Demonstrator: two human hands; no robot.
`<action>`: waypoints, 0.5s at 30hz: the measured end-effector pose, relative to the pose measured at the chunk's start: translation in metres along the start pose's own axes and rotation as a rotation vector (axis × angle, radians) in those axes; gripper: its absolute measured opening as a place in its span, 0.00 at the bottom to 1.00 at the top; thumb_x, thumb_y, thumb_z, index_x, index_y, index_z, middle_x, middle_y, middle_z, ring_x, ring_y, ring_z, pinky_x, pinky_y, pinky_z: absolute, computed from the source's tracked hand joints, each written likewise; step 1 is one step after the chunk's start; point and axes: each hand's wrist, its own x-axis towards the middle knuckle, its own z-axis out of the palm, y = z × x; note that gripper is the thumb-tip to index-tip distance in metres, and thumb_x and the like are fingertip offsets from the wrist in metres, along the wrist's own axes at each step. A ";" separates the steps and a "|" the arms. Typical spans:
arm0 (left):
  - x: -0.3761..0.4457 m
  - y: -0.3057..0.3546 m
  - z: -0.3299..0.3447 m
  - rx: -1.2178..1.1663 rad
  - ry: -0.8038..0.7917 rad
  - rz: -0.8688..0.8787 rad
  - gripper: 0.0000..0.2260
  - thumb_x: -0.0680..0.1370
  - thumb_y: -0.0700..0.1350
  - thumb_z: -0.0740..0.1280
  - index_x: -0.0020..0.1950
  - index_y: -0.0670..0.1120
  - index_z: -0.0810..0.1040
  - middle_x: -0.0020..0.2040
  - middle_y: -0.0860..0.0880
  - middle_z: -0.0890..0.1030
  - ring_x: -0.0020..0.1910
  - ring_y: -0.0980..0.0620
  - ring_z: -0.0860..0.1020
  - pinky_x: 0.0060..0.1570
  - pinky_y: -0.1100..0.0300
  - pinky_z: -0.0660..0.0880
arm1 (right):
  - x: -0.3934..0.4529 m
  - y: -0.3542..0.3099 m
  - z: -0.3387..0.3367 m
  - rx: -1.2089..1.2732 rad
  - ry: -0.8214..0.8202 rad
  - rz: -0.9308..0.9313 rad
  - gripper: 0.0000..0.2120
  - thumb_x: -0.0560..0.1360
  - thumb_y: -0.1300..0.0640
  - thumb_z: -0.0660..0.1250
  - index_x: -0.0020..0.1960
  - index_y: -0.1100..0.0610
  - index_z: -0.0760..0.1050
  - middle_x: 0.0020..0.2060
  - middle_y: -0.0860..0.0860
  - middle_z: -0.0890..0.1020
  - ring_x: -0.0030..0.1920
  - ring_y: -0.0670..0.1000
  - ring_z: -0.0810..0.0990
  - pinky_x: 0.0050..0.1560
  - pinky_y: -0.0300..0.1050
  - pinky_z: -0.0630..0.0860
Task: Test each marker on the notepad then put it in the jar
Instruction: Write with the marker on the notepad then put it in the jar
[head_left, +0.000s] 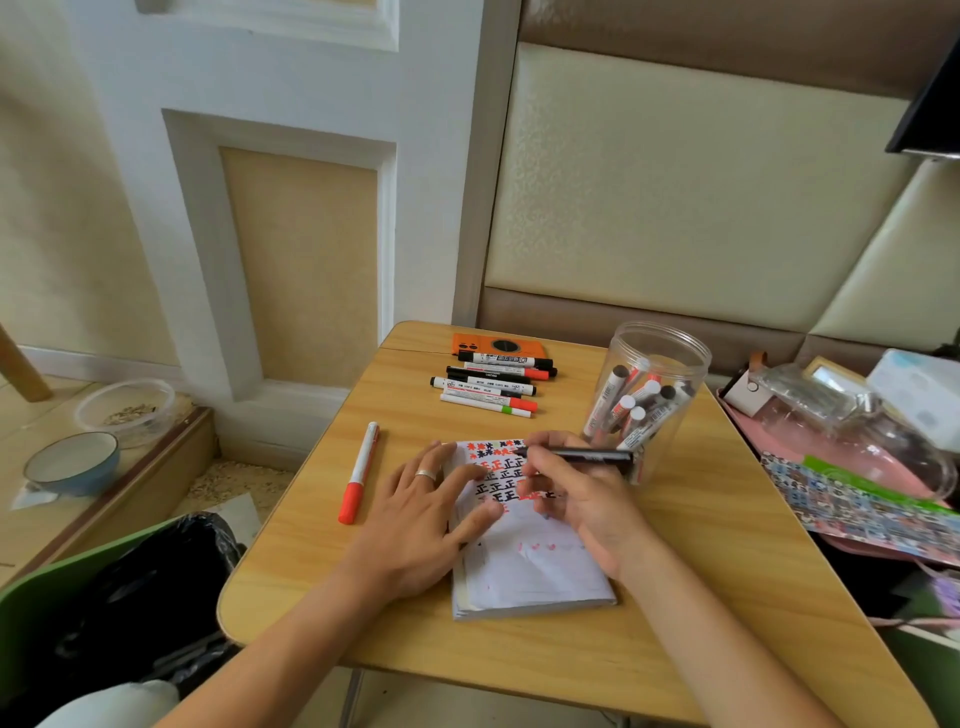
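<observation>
1. The right hand (582, 499) has its grip closed round a black marker (587, 455), fingers and thumb pinched near the writing end; the barrel runs out to the right of the grip and its tip meets the page just left of the fingers.
2. The notepad (524, 561) lies on the wooden table (675, 597) directly under that grip, its top rows filled with red and black marks, the lower page mostly bare with a few faint red spots.
3. The left hand (426, 514) lies flat with fingers straight, pressing the left part of the notepad; it holds nothing, and a ring (427, 474) shows on one finger.
4. The clear jar (649, 400) stands just beyond and to the right of the right grip, open-topped, with several markers leaning inside; the held marker's rear end crosses in front of its base.
5. A red-capped white marker (359, 473) lies alone on the table left of the left hand.
6. A row of markers (491, 384) lies farther off, beyond both hands, beside an orange device (493, 345) at the table's far edge.
</observation>
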 end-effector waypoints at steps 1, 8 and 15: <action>0.000 0.000 0.001 0.039 -0.006 0.003 0.34 0.74 0.77 0.41 0.76 0.65 0.59 0.82 0.54 0.51 0.80 0.57 0.42 0.78 0.53 0.44 | 0.000 0.000 0.003 -0.028 0.019 -0.003 0.04 0.79 0.60 0.70 0.53 0.58 0.80 0.39 0.56 0.81 0.36 0.52 0.81 0.32 0.39 0.73; 0.002 -0.003 0.004 0.144 0.012 0.039 0.33 0.74 0.73 0.44 0.79 0.68 0.48 0.83 0.51 0.49 0.81 0.55 0.41 0.77 0.55 0.41 | -0.002 0.002 0.004 -0.303 0.102 -0.104 0.06 0.79 0.63 0.69 0.45 0.60 0.74 0.31 0.56 0.77 0.27 0.55 0.78 0.24 0.42 0.71; 0.002 -0.003 0.003 0.131 0.005 0.047 0.32 0.74 0.72 0.45 0.79 0.69 0.51 0.82 0.51 0.51 0.81 0.54 0.43 0.77 0.54 0.41 | 0.000 0.020 0.007 -0.479 0.138 -0.051 0.07 0.76 0.64 0.69 0.41 0.59 0.72 0.27 0.54 0.79 0.24 0.59 0.80 0.23 0.44 0.72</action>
